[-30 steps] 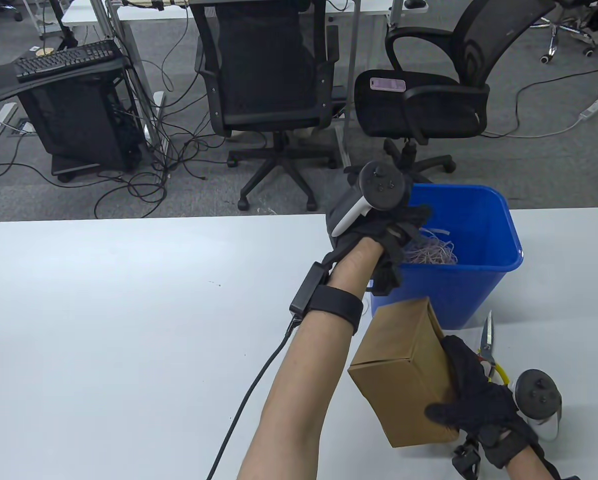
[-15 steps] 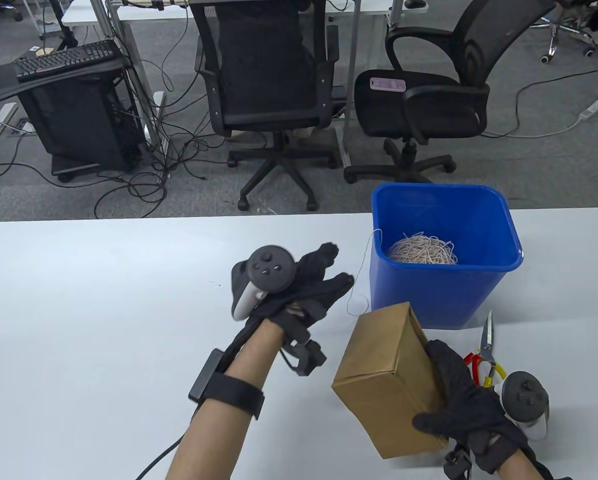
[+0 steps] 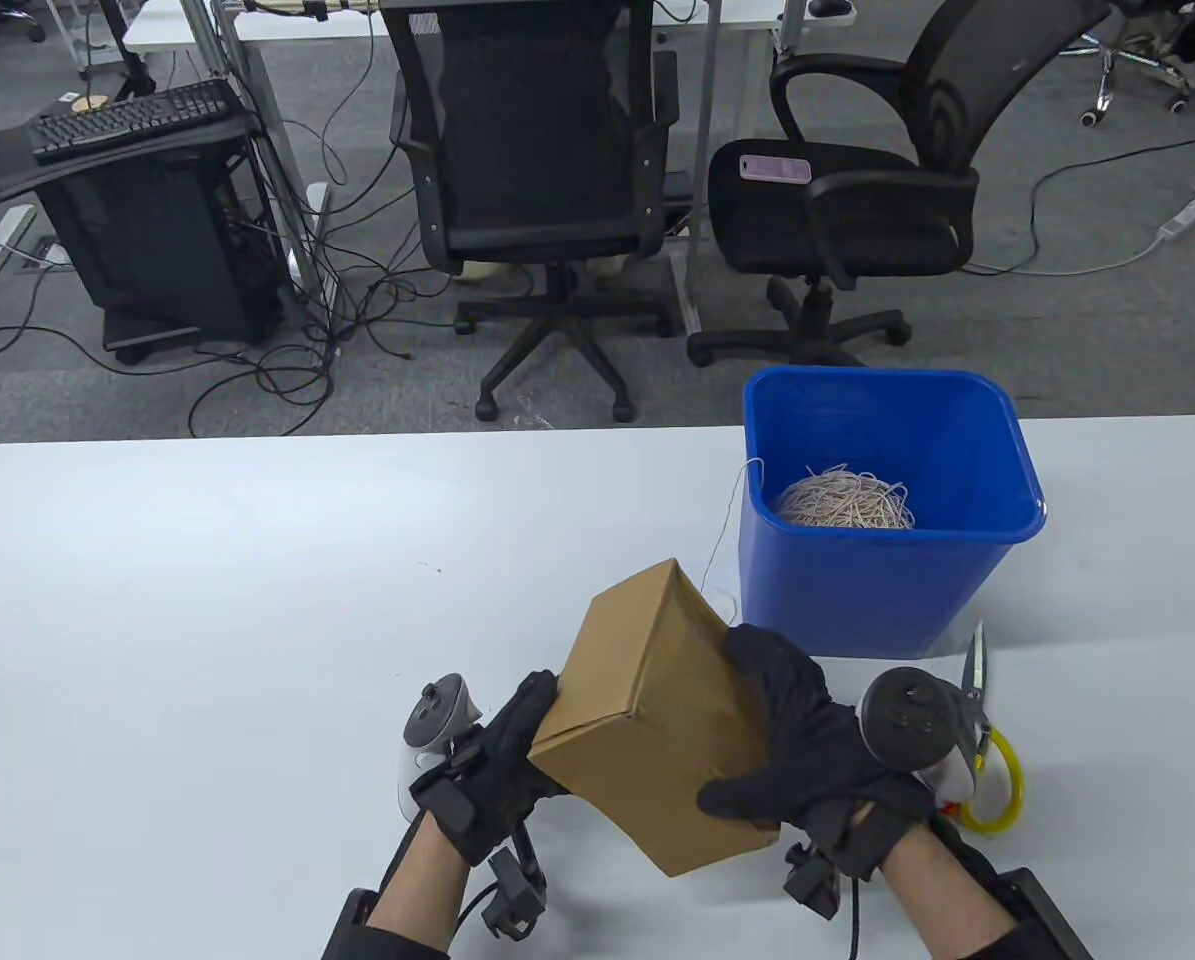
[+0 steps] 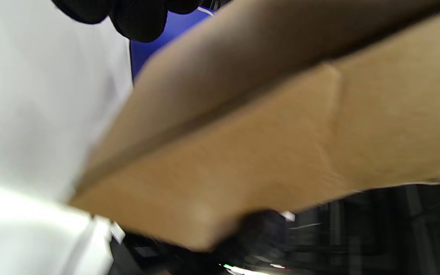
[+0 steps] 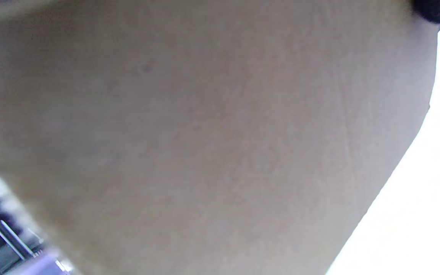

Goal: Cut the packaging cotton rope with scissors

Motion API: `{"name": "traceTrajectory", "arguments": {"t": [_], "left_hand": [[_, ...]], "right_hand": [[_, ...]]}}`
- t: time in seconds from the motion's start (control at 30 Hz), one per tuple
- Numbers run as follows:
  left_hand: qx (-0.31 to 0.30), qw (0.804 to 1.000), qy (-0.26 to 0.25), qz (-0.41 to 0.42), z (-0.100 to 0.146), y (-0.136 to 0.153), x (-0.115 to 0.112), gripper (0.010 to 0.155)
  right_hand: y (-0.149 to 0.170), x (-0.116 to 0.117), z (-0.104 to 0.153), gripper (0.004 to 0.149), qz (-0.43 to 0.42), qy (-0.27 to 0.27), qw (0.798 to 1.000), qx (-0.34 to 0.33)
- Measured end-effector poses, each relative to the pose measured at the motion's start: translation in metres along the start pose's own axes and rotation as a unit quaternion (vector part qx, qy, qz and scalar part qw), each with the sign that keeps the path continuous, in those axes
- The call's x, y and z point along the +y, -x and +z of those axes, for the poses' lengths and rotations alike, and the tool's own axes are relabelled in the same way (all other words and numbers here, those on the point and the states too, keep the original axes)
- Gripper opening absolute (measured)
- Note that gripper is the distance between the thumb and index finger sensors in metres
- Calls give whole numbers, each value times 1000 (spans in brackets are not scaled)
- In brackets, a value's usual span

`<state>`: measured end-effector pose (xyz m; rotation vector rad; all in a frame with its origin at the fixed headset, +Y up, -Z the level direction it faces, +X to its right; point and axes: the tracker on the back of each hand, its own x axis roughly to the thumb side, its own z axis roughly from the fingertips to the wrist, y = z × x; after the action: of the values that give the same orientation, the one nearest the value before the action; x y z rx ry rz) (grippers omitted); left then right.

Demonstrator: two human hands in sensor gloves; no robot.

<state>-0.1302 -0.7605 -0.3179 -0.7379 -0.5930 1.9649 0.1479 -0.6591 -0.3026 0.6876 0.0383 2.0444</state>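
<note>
Rope (image 3: pixel 845 500): thin, pale, stringy, in a messy ball inside blue plastic bin (image 3: pixel 957 580) w/ smooth walls; one loose strand hangs over bin's left rim down to white table (image 3: pixel 207 600). Cardboard box (image 3: pixel 657 720), brown, flat sides, sharp corners, is tilted & held betw. both hands. Left hand (image 3: pixel 502 765) curls on its left side; right hand (image 3: pixel 807 745) wraps its right side, thumb on front. Scissors (image 3: pixel 982 720) w/ yellow ring handle lie just right of right hand, partly hidden.

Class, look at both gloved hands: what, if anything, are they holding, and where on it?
Both hold the cardboard box: the left hand grips its lower left end, the right hand its right side.
</note>
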Motion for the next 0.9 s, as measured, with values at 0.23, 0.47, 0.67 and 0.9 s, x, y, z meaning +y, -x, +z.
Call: {"name": "traceTrajectory", "arguments": {"t": [0.23, 0.47, 0.67, 0.9], "left_hand": [[-56, 996, -20, 62, 14, 11, 23, 100], [-103, 985, -57, 126, 14, 20, 31, 99], [-143, 977, -73, 140, 9, 17, 29, 98], [-147, 972, -97, 153, 10, 18, 29, 97]], "right_hand": [[-18, 21, -38, 109, 31, -6, 999, 2], [-61, 45, -45, 70, 231, 72, 968, -69], [-87, 85, -43, 66, 466, 121, 859, -174], [-67, 129, -49, 136, 599, 30, 795, -96]]}}
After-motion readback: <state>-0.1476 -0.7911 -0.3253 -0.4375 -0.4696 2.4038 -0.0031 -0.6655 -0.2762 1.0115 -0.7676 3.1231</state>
